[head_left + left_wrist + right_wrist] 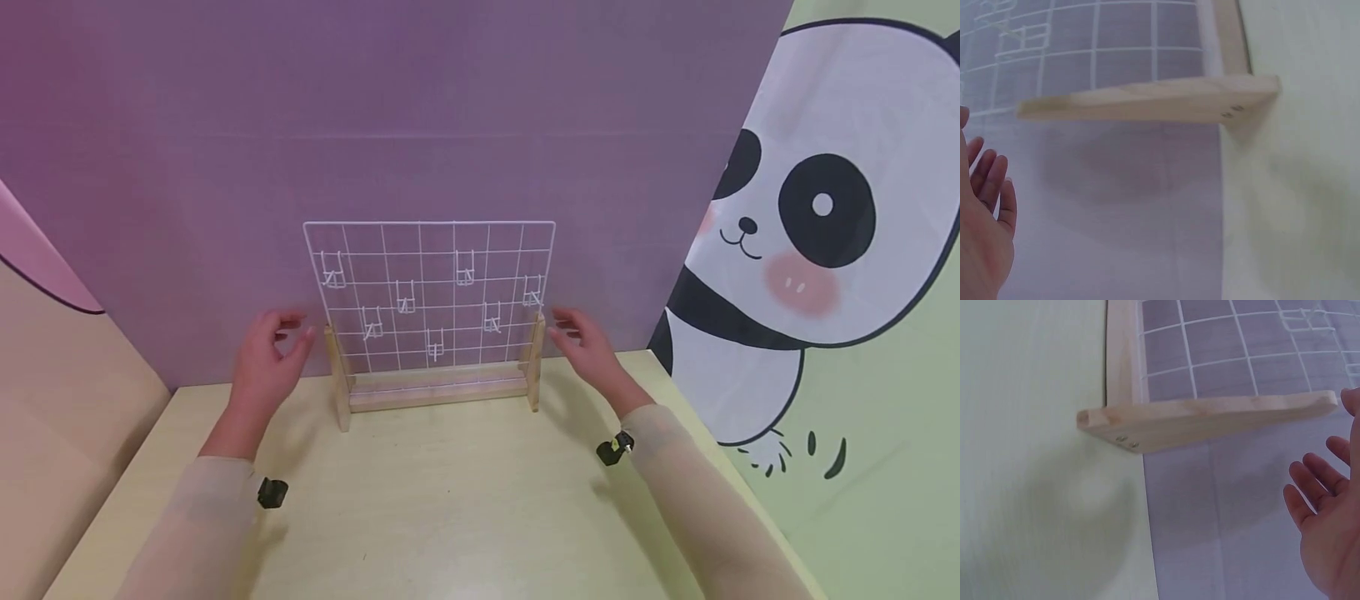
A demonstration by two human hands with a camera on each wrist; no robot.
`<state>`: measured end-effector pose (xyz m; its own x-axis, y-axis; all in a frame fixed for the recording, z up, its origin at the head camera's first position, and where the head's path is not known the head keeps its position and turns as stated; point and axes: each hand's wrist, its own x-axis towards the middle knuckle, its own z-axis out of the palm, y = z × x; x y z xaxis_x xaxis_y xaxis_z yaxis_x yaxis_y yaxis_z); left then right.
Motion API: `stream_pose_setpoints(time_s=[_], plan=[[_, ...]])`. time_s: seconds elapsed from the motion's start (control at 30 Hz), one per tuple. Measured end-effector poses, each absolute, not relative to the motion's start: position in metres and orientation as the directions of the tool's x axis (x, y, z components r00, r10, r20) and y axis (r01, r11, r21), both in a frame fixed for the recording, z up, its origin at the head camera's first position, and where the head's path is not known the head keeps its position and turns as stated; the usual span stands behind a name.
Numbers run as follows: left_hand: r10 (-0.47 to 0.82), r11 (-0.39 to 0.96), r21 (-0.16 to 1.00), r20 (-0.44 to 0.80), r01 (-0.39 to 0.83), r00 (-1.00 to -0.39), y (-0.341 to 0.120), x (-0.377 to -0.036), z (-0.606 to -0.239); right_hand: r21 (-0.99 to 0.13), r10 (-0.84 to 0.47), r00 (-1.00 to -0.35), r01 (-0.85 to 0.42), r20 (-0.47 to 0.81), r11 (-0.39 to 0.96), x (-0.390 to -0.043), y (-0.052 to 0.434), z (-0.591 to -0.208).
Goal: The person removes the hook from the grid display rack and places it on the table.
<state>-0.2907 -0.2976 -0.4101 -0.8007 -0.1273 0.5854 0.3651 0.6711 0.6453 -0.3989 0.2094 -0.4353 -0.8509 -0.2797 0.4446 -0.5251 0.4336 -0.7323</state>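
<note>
Centrally, a white square wire grid panel [429, 292] stands upright in a pale wooden base with two tapered side supports [437, 387], placed toward the far edge of the pale yellow-green worktop [450, 500] and just in front of a purple backdrop wall [375, 108]. Seven small white wire hooks [405, 297] hang scattered across the grid's cells. The left wooden support [1147, 103] and the right wooden support [1210, 419] each rise from the worktop at either end of the base; two small screw heads show near the foot of each in the wrist views.

The left hand [268, 360] hovers just left of the left support, apart from it, its fingers [991, 181] loosely curved and holding nothing. The right hand [588, 350] hovers just right of the right support, likewise apart from it, its fingers [1316, 484] spread and relaxed, holding nothing. Both forearms wear pale beige sleeves [690, 492], each with a small black clip-like device [615, 450] at the wrist.

To the right of the purple wall hangs a light green panel printed with a black-and-white cartoon panda [810, 217]. At the far left a beige panel with a pink curved area [37, 267] borders the worktop.
</note>
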Motion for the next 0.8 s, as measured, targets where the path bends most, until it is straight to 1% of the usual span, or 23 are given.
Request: stream_pose_setpoints(time_s=[0.1, 0.17, 0.37, 0.8], plan=[[-0.152, 0.649, 0.651, 0.619, 0.395, -0.771, -0.292, -0.294, -0.403, -0.750, -0.279, -0.842, -0.539, 0.462, 0.383, -0.400, 0.204, -0.433], [-0.170, 0.623, 0.667, 0.625, 0.408, -0.761, -0.288, -0.294, -0.397, -0.762, -0.275, -0.843, -0.536, 0.462, 0.362, -0.401, 0.201, -0.432], [-0.226, 0.533, 0.735, 0.601, 0.420, -0.766, -0.275, -0.295, -0.380, -0.798, -0.253, -0.865, -0.499, 0.433, 0.339, -0.404, 0.191, -0.428], [-0.268, 0.457, 0.772, 0.594, 0.443, -0.758, -0.260, -0.306, -0.364, -0.863, -0.211, -0.903, -0.423, 0.374, 0.277, -0.408, 0.177, -0.427]])
